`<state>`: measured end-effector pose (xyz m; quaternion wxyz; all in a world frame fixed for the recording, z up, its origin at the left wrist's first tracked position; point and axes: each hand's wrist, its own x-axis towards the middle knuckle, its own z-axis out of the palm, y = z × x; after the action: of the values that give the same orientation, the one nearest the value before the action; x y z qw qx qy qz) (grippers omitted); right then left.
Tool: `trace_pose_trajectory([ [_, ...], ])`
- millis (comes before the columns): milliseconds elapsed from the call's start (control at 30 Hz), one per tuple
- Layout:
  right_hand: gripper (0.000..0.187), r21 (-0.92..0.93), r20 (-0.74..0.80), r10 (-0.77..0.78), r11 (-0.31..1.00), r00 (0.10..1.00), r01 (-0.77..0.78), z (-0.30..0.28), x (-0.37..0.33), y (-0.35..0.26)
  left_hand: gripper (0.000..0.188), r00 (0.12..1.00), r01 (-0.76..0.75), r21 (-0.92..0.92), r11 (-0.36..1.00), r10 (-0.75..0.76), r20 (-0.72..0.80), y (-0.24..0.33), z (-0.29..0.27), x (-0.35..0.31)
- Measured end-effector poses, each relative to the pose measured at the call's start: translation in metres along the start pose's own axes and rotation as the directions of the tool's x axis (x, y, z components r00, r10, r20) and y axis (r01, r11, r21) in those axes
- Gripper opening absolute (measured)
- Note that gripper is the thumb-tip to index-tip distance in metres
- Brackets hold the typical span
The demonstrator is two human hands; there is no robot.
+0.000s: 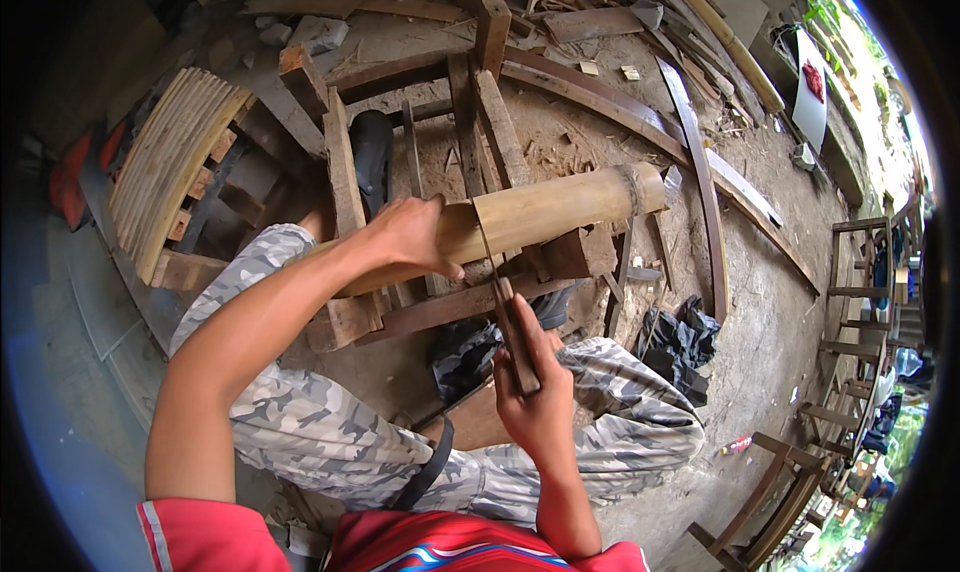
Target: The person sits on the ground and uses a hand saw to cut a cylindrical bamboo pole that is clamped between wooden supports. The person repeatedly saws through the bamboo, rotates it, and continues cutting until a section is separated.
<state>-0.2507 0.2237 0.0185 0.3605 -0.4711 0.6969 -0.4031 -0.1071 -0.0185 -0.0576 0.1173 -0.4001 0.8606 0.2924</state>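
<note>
A thick, yellowish bamboo pole (560,207) lies slantwise across a rough wooden frame (343,162) in front of me. My left hand (408,237) grips the pole's left part, with the thumb on its near side. My right hand (535,397) is wrapped around the wooden handle of a thin-bladed cutting tool (517,347). Its blade, seen nearly edge-on, rests against the bamboo just right of my left hand; whether it is a saw or a knife I cannot tell. A dark line crosses the pole at the blade.
A slatted wooden piece (180,162) stands at the left. Long boards (600,102) and wood scraps lie on the dirt floor beyond the frame. Black plastic (680,342) lies right of my camouflage-clad legs. Wooden chairs (770,502) stand at the right.
</note>
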Motion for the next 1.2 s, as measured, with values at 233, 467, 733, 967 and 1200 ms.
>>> trace_pose_trajectory([
  [233,0.059,0.007,0.037,0.061,0.998,0.997,-0.061,-0.022,-0.038,-0.007,0.093,0.999,0.035,-0.006,0.999,-0.035,0.026,0.0,0.006,0.0],
  [467,0.064,0.027,-0.041,-0.057,0.998,0.998,0.058,-0.016,-0.034,0.025,0.086,0.996,-0.01,0.109,0.994,0.02,-0.092,-0.002,0.015,0.005],
  [733,0.068,0.055,-0.063,-0.045,0.997,0.997,0.048,-0.001,-0.049,0.044,0.095,0.99,-0.005,0.123,0.992,0.023,-0.141,0.003,0.022,0.001],
  [967,0.067,0.111,-0.014,0.006,0.994,1.0,-0.005,-0.011,-0.048,0.035,0.099,0.983,0.036,0.2,0.979,0.002,-0.184,0.008,0.032,-0.002],
  [1200,0.071,0.133,-0.068,-0.067,0.988,0.995,0.076,0.001,-0.052,0.073,0.108,0.983,0.109,0.229,0.967,-0.07,-0.172,0.015,0.034,0.001],
])
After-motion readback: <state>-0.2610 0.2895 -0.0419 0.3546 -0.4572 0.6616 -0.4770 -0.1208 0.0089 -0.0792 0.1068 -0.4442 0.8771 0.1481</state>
